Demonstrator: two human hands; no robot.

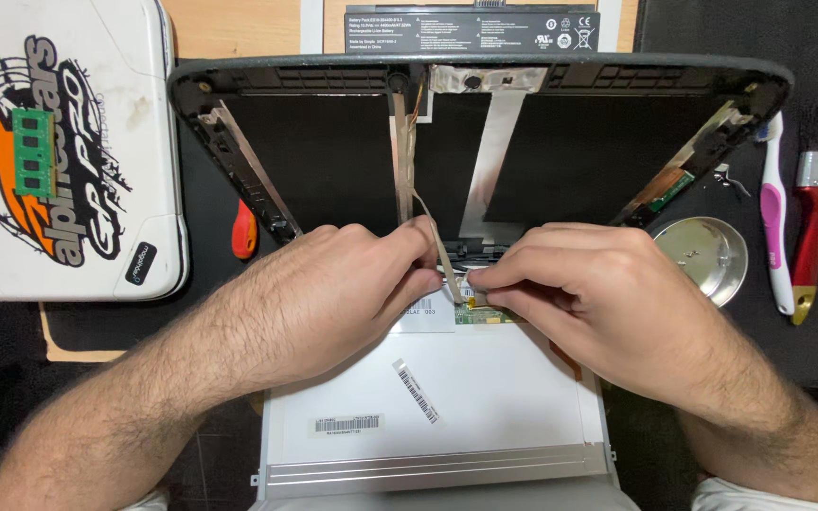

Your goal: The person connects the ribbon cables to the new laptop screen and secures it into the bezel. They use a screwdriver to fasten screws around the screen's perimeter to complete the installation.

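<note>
A black laptop lid shell lies open in front of me, with silver foil strips inside. A white screen panel lies face down below it, with barcode stickers on its back. My left hand pinches a thin flat ribbon cable that runs down from the lid's top edge. My right hand presses its fingertips on the cable's end at a small green circuit strip on the panel's top edge.
A white laptop cover with a green memory stick on it lies at left. A black battery lies at the top. A round metal dish, a pink-and-white toothbrush and a red-handled brush lie at right. A red tool handle sticks out beside the lid.
</note>
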